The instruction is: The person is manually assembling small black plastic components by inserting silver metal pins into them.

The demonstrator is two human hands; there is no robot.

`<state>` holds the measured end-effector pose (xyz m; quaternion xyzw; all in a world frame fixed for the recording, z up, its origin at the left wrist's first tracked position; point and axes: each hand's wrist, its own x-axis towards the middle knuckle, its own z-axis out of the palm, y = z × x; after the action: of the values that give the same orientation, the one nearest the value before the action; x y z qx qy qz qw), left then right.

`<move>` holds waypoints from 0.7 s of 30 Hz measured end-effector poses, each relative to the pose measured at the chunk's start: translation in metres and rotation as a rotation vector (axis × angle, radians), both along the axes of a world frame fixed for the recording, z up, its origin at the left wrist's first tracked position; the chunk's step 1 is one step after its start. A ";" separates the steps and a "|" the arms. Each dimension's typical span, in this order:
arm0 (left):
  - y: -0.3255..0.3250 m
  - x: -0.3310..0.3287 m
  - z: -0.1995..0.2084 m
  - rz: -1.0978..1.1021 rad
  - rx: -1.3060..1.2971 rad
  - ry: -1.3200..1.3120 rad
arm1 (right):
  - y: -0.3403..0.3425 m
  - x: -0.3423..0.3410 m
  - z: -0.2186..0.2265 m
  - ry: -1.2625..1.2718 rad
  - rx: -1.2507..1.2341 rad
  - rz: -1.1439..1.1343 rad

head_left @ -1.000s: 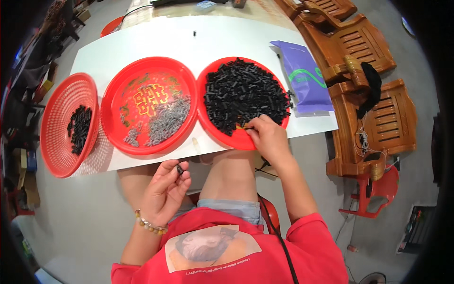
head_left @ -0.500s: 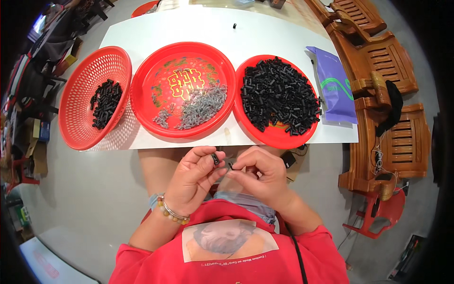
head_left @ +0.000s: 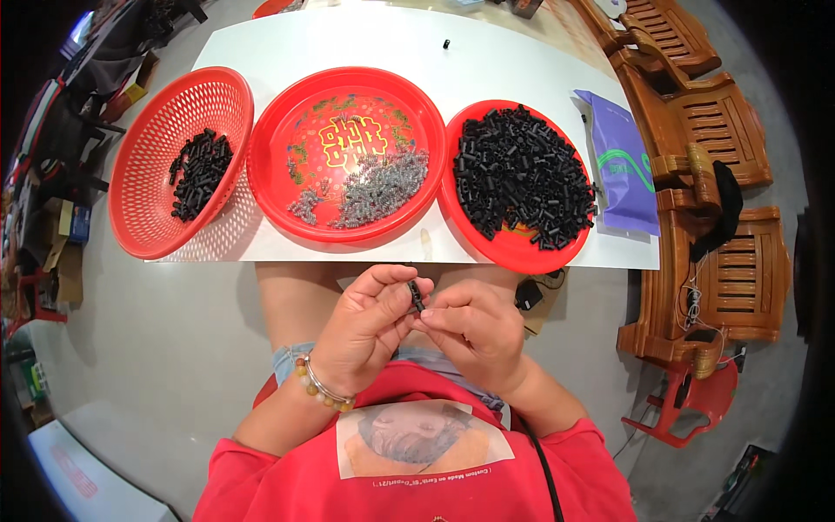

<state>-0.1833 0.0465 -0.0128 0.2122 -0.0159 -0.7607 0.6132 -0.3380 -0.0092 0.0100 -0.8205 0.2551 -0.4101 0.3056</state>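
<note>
Close to my lap, in front of the table edge, my left hand (head_left: 365, 322) pinches a small black cylindrical part (head_left: 414, 290) between thumb and fingers. My right hand (head_left: 476, 331) pinches a thin dark piece (head_left: 419, 306) that meets the lower end of the black part; its exact kind is too small to tell. Beyond my hands lies a red tray (head_left: 278, 113) with a heap of small metal springs (head_left: 383, 187). To its right, a red plate (head_left: 531, 259) is piled with short black cylindrical parts (head_left: 517, 174). At the left a tilted red perforated basket (head_left: 143, 174) holds similar black parts (head_left: 200, 174).
A purple packet (head_left: 622, 165) lies at the right end of the white table (head_left: 348, 35). One black part (head_left: 446, 43) stands alone near the far side. Wooden chairs (head_left: 735, 278) and a red plastic stool (head_left: 700, 400) are on the right.
The thin dark piece in my right hand, apart from the black part before, now touches its lower end. My hands have come together.
</note>
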 end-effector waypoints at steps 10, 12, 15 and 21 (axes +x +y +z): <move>0.001 -0.001 0.000 0.004 -0.031 -0.008 | 0.009 0.005 -0.004 -0.085 0.055 -0.088; 0.001 -0.001 -0.001 0.010 -0.044 0.000 | 0.010 0.006 -0.007 -0.096 0.047 -0.091; 0.001 0.001 0.000 -0.021 -0.007 0.082 | 0.012 0.008 -0.005 -0.105 0.055 -0.103; 0.002 0.000 0.001 0.001 -0.087 0.010 | 0.014 0.011 -0.005 -0.145 0.048 -0.103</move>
<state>-0.1830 0.0487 -0.0114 0.1815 -0.0456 -0.7603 0.6221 -0.3269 0.0052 0.0050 -0.7671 0.2838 -0.4772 0.3213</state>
